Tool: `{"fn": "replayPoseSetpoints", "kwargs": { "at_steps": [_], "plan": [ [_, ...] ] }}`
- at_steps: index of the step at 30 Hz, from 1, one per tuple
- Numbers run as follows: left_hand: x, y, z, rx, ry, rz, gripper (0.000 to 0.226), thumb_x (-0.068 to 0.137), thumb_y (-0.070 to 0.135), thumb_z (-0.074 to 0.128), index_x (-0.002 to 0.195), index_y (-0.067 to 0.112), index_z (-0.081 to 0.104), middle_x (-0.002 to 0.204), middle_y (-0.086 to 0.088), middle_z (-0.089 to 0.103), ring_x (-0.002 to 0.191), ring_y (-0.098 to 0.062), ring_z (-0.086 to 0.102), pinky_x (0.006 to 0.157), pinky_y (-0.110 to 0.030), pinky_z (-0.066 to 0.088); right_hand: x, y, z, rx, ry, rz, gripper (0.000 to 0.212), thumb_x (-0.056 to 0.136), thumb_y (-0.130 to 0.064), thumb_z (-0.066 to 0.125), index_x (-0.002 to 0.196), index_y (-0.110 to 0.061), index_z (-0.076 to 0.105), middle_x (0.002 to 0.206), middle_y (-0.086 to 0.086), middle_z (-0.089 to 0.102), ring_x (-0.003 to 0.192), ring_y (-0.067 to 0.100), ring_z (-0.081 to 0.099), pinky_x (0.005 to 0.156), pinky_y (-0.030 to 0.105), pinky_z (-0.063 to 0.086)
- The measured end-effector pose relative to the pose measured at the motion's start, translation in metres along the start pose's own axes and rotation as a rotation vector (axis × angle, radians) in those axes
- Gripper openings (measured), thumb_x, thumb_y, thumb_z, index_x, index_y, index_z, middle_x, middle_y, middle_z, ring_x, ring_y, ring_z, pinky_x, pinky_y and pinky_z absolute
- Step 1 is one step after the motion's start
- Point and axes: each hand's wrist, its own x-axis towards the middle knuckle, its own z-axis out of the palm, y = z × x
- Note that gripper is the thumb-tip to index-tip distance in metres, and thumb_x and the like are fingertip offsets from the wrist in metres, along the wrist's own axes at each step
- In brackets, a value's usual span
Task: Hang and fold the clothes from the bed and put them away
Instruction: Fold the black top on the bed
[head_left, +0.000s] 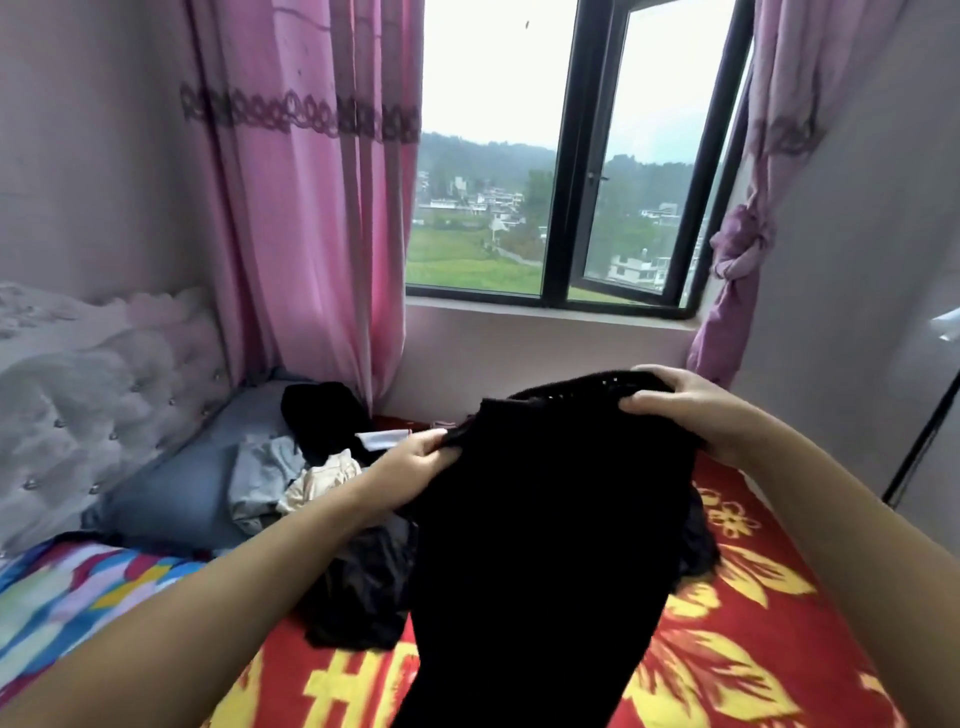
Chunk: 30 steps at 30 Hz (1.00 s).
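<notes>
While the left hand (415, 457) and right hand (691, 410) pinch the black garment's (540, 519) top edge above the bed (753, 623), its dragging hem risks snagging the clothes pile (311, 467) beside it

Ahead of me, upper middle of the frame, a dark-framed window (582, 156) stands with its right pane swung open on green fields and houses. A pink curtain (311, 208) hangs left of it; a knotted purple curtain (737, 249) hangs right. My white tufted headboard (93, 384) fills the left edge.
</notes>
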Motion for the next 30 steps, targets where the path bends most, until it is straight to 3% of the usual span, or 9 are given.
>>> {"fn": "replayPoseSetpoints", "kwargs": {
  "at_steps": [2,9,11,14,16,20,22,26,30],
  "plan": [
    [0.005,0.016,0.003,-0.059,0.0,0.047,0.013,0.098,0.006,0.048,0.099,0.0,0.059,0.083,-0.011,0.052,0.079,-0.02,0.045,0.071,-0.033,0.036,-0.001,0.01,0.0,-0.123,-0.039,0.035,0.028,0.086,-0.006,0.066,0.111,-0.018,0.061,0.098,0.008,0.067,0.078,0.018,0.066,0.069,0.025,0.055],
    [0.022,0.055,0.027,-0.026,-0.294,0.026,0.015,0.094,0.016,0.056,0.082,0.015,0.065,0.073,0.0,0.059,0.065,-0.009,0.055,0.06,-0.021,0.044,-0.006,0.06,0.075,-0.466,-0.16,-0.029,0.07,0.08,-0.032,0.076,0.136,-0.038,0.035,0.125,-0.008,0.047,0.112,0.005,0.05,0.093,0.019,0.043],
    [0.023,0.056,0.026,0.055,-0.374,0.006,0.014,0.093,0.015,0.056,0.082,0.014,0.064,0.071,0.001,0.057,0.063,-0.007,0.052,0.059,-0.02,0.042,-0.005,0.069,0.092,-0.318,-0.037,-0.136,0.056,0.084,-0.024,0.072,0.127,-0.043,0.043,0.112,-0.012,0.058,0.096,-0.004,0.056,0.085,0.02,0.045],
    [0.021,0.055,0.017,0.044,-0.386,-0.022,0.012,0.093,0.014,0.058,0.083,0.014,0.064,0.073,0.0,0.055,0.065,-0.008,0.051,0.061,-0.023,0.04,0.001,0.065,0.096,-0.248,0.059,-0.257,0.013,0.09,-0.013,0.061,0.095,-0.025,0.061,0.077,-0.014,0.059,0.069,-0.002,0.051,0.068,0.024,0.04],
    [0.017,0.055,0.003,0.029,-0.421,-0.064,0.004,0.089,0.015,0.063,0.092,0.016,0.065,0.079,-0.002,0.061,0.072,-0.013,0.057,0.065,-0.023,0.046,0.004,0.056,0.096,-0.149,0.074,-0.291,0.017,0.091,-0.007,0.057,0.08,-0.019,0.057,0.066,-0.014,0.052,0.064,0.002,0.046,0.062,0.022,0.036],
    [0.005,0.044,-0.016,0.278,-0.518,-0.081,0.044,0.078,0.008,0.063,0.12,0.017,0.055,0.103,-0.01,0.063,0.09,-0.016,0.062,0.081,-0.031,0.051,0.012,0.025,0.095,0.11,0.062,-0.29,0.027,0.093,-0.006,0.056,0.068,-0.018,0.061,0.059,-0.013,0.054,0.056,0.0,0.048,0.051,0.014,0.038],
    [-0.004,0.033,-0.018,0.39,-0.438,-0.016,0.03,0.078,0.001,0.058,0.105,0.014,0.058,0.091,-0.003,0.056,0.081,-0.01,0.055,0.074,-0.028,0.046,0.014,0.009,0.085,0.182,0.015,-0.232,0.029,0.094,-0.016,0.059,0.066,-0.017,0.068,0.06,-0.008,0.061,0.054,0.002,0.057,0.049,0.014,0.043],
    [-0.01,0.023,-0.029,0.248,-0.25,0.058,0.013,0.084,-0.008,0.051,0.095,-0.007,0.059,0.078,-0.006,0.048,0.074,-0.014,0.045,0.07,-0.031,0.038,0.016,-0.008,0.058,0.03,-0.091,-0.119,0.027,0.092,-0.031,0.061,0.074,-0.014,0.07,0.061,-0.002,0.065,0.05,0.008,0.06,0.044,0.016,0.044],
    [-0.008,0.032,-0.037,0.162,-0.232,0.054,0.019,0.096,0.004,0.05,0.086,0.011,0.064,0.073,-0.001,0.047,0.069,-0.01,0.043,0.063,-0.021,0.037,0.009,-0.006,0.041,0.022,-0.105,-0.055,0.026,0.085,-0.034,0.067,0.078,-0.009,0.069,0.06,-0.003,0.063,0.048,0.007,0.059,0.044,0.016,0.044]
  ]
}}
